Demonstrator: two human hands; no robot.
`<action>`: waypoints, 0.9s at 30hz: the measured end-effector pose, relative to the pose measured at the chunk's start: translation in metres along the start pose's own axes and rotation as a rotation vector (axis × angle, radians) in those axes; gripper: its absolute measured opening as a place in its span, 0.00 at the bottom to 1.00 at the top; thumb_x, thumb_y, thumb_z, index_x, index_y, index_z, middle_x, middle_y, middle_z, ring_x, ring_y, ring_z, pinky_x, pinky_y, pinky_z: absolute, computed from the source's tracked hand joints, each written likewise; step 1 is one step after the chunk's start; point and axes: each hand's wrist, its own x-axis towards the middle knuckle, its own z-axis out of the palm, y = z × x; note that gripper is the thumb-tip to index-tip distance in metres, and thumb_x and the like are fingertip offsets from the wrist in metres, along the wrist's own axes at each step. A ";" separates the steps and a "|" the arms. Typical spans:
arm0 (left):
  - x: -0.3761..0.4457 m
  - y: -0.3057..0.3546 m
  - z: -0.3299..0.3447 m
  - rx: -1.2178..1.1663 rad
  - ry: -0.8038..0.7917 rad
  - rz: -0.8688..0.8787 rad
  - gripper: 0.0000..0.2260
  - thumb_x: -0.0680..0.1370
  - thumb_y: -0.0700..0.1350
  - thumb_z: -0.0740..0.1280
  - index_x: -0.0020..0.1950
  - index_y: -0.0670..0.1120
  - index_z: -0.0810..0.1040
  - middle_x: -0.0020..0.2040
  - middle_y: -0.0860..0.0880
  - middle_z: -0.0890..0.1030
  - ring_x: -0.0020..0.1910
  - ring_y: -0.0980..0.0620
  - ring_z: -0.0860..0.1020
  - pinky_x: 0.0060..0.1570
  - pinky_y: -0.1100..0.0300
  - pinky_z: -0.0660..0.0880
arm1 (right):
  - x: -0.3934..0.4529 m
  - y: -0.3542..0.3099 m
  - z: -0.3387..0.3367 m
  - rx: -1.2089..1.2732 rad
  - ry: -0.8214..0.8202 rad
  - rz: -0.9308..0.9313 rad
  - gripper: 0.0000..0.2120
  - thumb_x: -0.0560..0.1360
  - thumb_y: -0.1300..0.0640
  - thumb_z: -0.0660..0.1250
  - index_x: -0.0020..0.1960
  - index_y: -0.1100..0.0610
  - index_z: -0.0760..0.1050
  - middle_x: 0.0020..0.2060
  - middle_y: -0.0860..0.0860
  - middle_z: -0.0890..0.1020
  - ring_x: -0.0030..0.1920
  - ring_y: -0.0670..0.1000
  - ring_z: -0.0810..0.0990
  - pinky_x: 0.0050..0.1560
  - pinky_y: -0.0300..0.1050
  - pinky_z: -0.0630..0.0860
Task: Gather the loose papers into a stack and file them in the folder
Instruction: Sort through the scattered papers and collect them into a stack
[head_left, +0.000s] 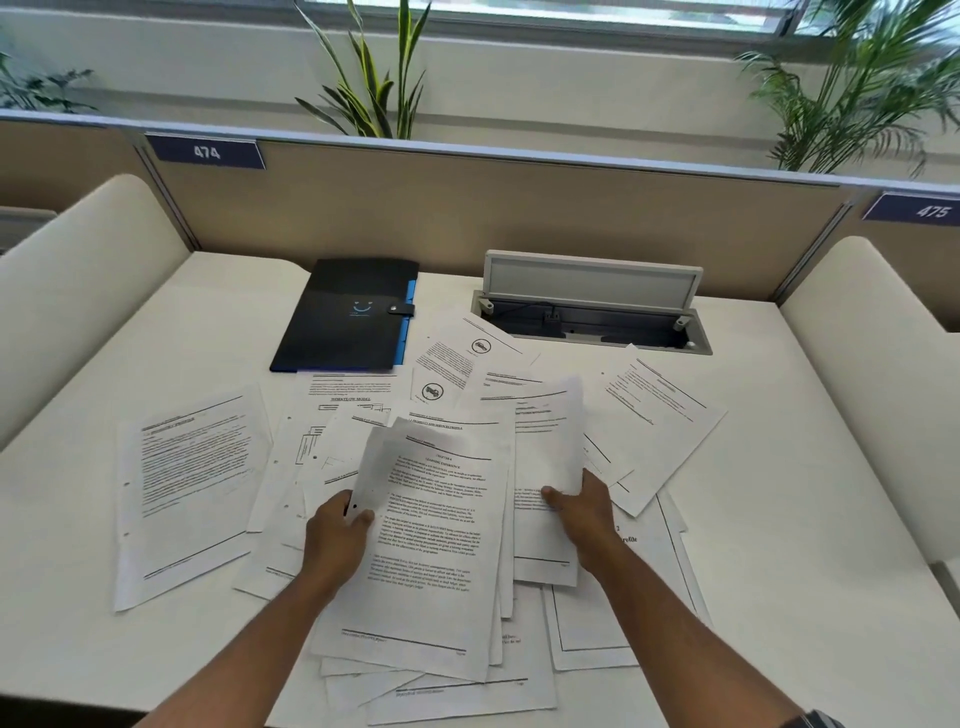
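Several printed white papers (182, 488) lie scattered and overlapping across the white desk (779, 545). My left hand (335, 532) pinches the left edge of a small bunch of sheets (436, 540) in the middle, with the top edge curling up. My right hand (584, 512) grips a lifted, blurred sheet (550, 431) at its lower edge. The black folder (348, 314) with a blue spine and a snap strap lies closed at the back of the desk, beyond the papers.
An open cable hatch (589, 304) with a raised lid sits at the back right of the desk. Cream side dividers (78, 270) flank both sides, and a tan partition (467, 208) with plants behind it closes the back.
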 end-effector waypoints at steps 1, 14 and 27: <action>0.000 0.000 -0.001 -0.008 0.007 -0.002 0.12 0.81 0.43 0.65 0.64 0.45 0.76 0.57 0.47 0.81 0.49 0.49 0.76 0.49 0.54 0.74 | 0.000 0.001 -0.003 0.004 0.016 -0.005 0.19 0.75 0.64 0.75 0.64 0.59 0.80 0.55 0.54 0.86 0.56 0.58 0.84 0.61 0.54 0.80; -0.007 0.003 -0.001 -0.200 0.006 -0.102 0.12 0.81 0.41 0.64 0.64 0.45 0.76 0.57 0.45 0.81 0.54 0.43 0.78 0.55 0.48 0.76 | -0.009 0.011 -0.028 0.109 -0.020 0.086 0.18 0.78 0.60 0.74 0.66 0.60 0.78 0.58 0.56 0.85 0.58 0.60 0.84 0.65 0.61 0.79; -0.026 0.008 0.013 -0.354 -0.119 -0.140 0.11 0.82 0.44 0.62 0.63 0.48 0.77 0.56 0.47 0.83 0.55 0.44 0.81 0.59 0.42 0.77 | -0.033 0.017 -0.012 -0.035 -0.195 0.070 0.19 0.68 0.63 0.82 0.56 0.55 0.81 0.51 0.52 0.87 0.53 0.56 0.85 0.57 0.55 0.83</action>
